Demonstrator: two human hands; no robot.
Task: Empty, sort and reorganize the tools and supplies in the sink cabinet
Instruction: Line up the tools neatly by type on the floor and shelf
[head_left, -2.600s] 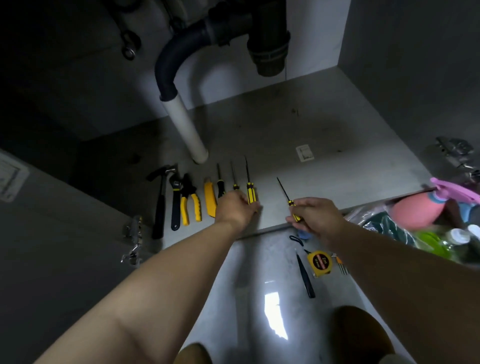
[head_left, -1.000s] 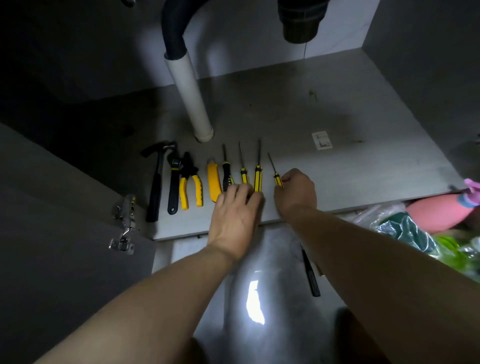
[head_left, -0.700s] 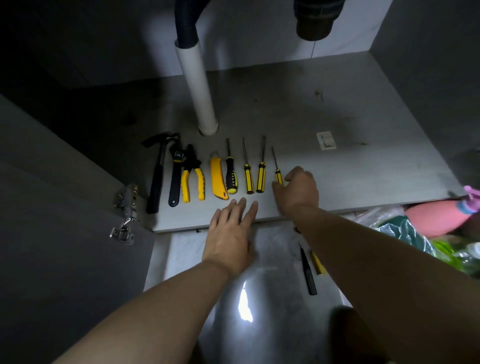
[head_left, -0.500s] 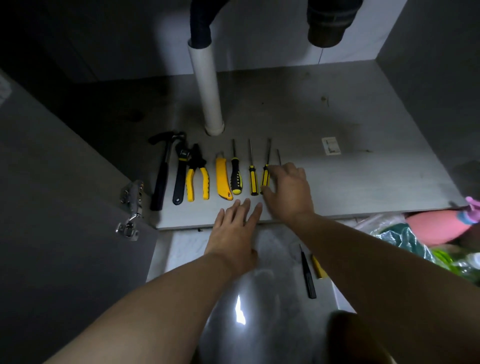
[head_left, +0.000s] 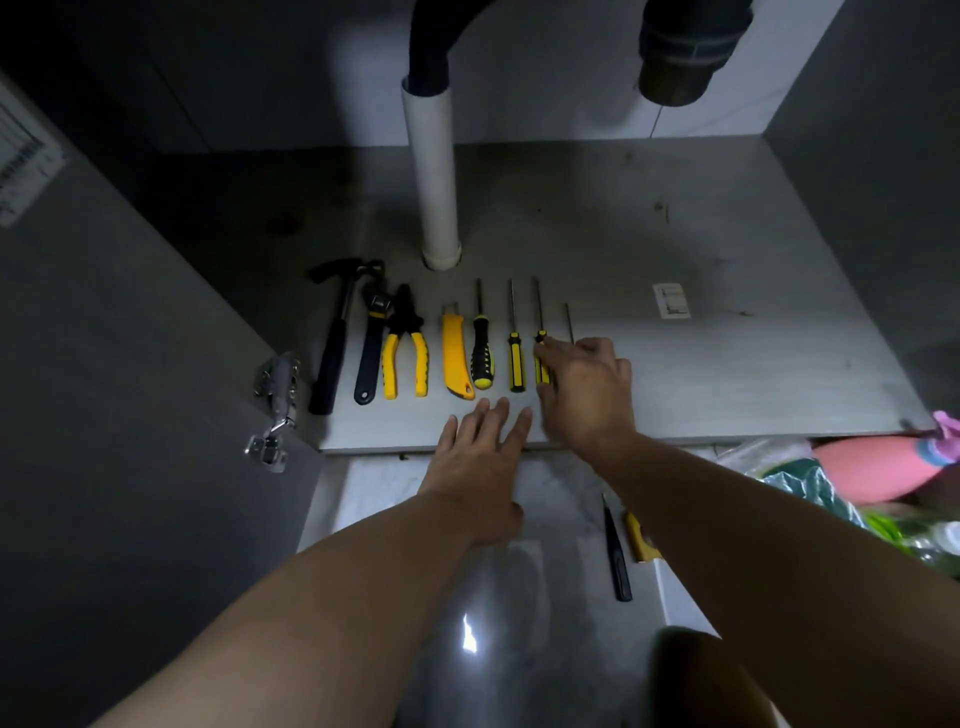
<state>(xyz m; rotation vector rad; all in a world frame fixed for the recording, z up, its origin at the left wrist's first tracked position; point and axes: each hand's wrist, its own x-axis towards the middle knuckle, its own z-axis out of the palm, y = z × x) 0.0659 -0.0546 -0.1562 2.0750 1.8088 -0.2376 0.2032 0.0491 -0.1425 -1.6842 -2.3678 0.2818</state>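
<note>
Hands first: the left hand (head_left: 483, 457) lies palm down with fingers straight and slightly spread, its fingertips resting on the front edge of the cabinet floor (head_left: 727, 374) just short of the tool row, holding nothing. The right hand (head_left: 587, 395) reaches further in, back toward the camera, fingers bent down over the handle of the fourth screwdriver (head_left: 570, 322). Only that screwdriver's bare shaft shows beyond the knuckles, and one fingertip touches the third screwdriver (head_left: 541, 371). Whether the hidden fingers pinch the fourth handle cannot be told. Eight tools lie side by side, handles toward the front: one hammer (head_left: 332, 338), one wrench (head_left: 371, 343), one pair of pliers (head_left: 405, 353), one utility knife (head_left: 457, 358) and four screwdrivers, counting the thick screwdriver (head_left: 482, 358) and second screwdriver (head_left: 516, 364). One white pipe (head_left: 434, 182) stands behind the row. Outside on the glossy floor, one slim black tool (head_left: 615, 551) lies beside one yellow item (head_left: 639, 540), partly hidden by the right forearm
</note>
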